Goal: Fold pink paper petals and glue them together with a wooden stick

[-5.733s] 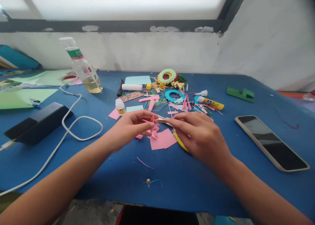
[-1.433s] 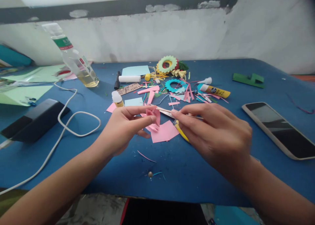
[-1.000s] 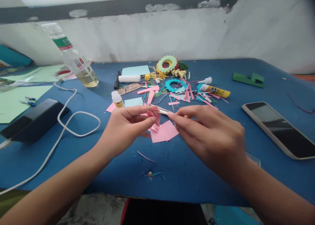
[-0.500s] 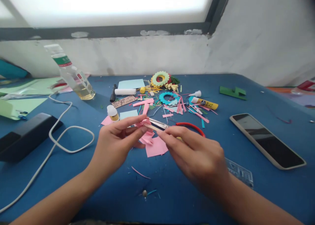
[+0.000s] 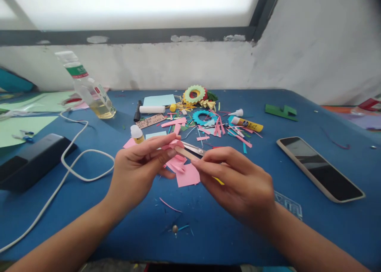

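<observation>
My left hand (image 5: 143,161) is closed in a pinch on a small folded piece of pink paper (image 5: 174,144). In my right hand (image 5: 238,177), thumb and fingers grip a flat tan stick (image 5: 186,153), whose far end meets the pink paper at my left fingertips. Just behind the stick are the silver blades of scissors (image 5: 195,148). Their handles are mostly hidden behind my right hand, and I cannot tell whether the hand also holds them. Beneath lie more folded pink pieces (image 5: 177,163) and a flat pink sheet (image 5: 188,176).
Paper strips, a blue paper ring (image 5: 204,117) and a glue stick (image 5: 247,124) clutter the table's middle. A small white bottle (image 5: 137,134) stands left of them. A liquid-filled bottle (image 5: 102,107), a white cable (image 5: 86,150) and a black box (image 5: 32,161) are left; a phone (image 5: 320,167) lies right.
My right hand has shifted slightly and now covers most of the red scissor handle. A yellow part shows lower beneath it. Both hands keep their grip at the pink paper.
</observation>
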Motion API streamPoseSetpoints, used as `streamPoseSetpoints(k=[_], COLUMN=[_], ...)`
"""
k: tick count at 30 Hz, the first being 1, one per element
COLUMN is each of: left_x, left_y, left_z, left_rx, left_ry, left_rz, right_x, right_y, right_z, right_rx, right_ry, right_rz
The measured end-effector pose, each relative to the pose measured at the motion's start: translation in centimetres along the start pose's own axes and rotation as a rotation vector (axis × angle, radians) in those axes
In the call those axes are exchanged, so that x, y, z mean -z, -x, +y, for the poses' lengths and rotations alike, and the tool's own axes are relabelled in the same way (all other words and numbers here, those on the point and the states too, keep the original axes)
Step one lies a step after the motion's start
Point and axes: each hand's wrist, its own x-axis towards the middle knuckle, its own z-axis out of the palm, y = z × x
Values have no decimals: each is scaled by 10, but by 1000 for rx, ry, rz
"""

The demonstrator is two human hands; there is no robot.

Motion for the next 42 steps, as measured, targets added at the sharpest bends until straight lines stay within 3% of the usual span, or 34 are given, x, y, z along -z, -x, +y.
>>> streamPoseSetpoints(k=[3,10,31,37,42], left_x=[-1,-1,2,3,1], left_y=[0,4,6,1,5], left_z=[2,1,-2,-4,-3], left_rx=[-14,-119,-85,-175,-150], left_ry=[30,2,29,96,68], left_rz=[45,-13,-33,-24,-56], right_x=[1,2,1,5,2], right_y=[-1,-7,-4,-3,-3], right_z=[1,-4,-5,-1,-3], right_rx=[6,-43,13,7,5], right_ry=[-13,-76,-60,-74,-101], right_rz=[16,63,45,27,32])
